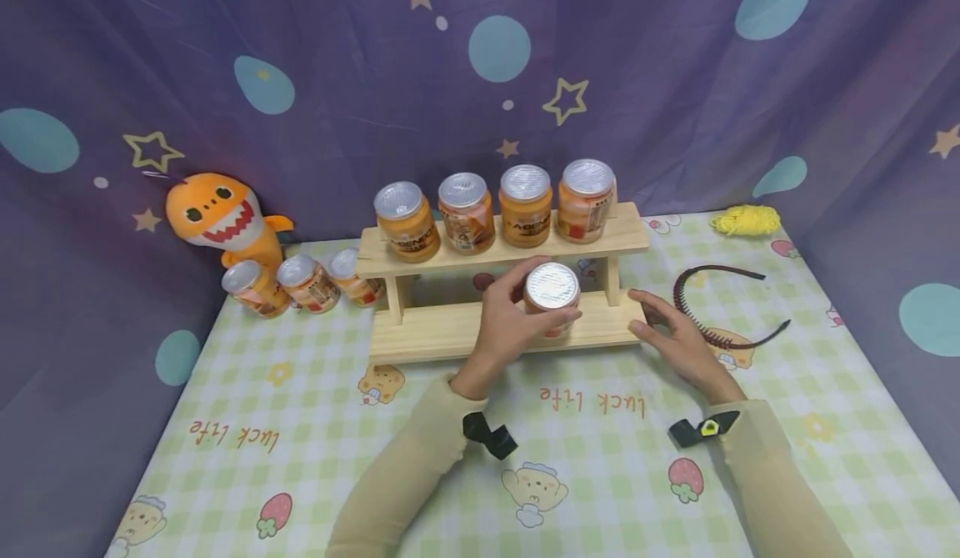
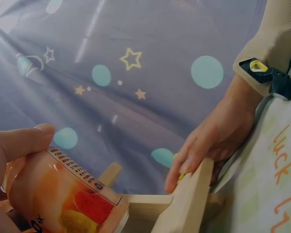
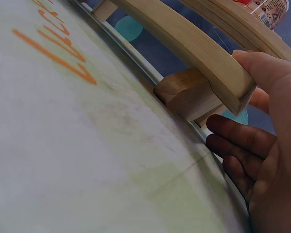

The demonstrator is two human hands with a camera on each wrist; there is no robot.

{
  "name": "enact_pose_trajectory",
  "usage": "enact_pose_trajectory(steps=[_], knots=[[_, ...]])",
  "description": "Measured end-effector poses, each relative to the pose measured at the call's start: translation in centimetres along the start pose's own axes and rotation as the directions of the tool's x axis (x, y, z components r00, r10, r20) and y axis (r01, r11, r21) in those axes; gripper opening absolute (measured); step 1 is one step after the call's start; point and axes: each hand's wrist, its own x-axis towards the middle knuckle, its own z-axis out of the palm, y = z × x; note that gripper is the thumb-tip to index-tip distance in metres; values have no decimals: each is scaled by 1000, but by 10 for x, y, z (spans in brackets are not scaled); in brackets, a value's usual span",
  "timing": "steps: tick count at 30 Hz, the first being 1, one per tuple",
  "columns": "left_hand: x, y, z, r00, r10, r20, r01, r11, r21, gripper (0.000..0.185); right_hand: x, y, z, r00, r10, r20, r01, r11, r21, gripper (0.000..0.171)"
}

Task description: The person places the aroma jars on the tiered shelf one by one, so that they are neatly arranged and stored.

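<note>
My left hand grips a canned fruit jar with a silver lid, fingers behind and thumb in front. The jar is upright at the lower board of a two-tier wooden shelf; whether its base touches the board cannot be told. In the left wrist view, the jar's label shows fruit pictures. My right hand holds the right end of the lower board between thumb and index finger, the other fingers loosely bent below, as the right wrist view shows. Several similar jars stand in a row on the upper board.
Left of the shelf, 3 more jars stand on the checked tablecloth, before an orange shark plush. On the right lie a dark toothed headband and a yellow yarn bundle. A purple curtain hangs behind.
</note>
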Motion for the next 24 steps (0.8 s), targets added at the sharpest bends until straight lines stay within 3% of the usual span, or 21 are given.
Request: enact_pose_trajectory(steps=[14, 24], knots=[[4, -16, 34, 998, -19, 60, 18, 1000, 17, 70, 0, 3, 0, 1000, 11, 5, -11, 1000, -6, 54], [9, -26, 50, 998, -57, 38, 57, 998, 5, 70, 1, 5, -1, 1000, 8, 5, -7, 1000, -24, 54]])
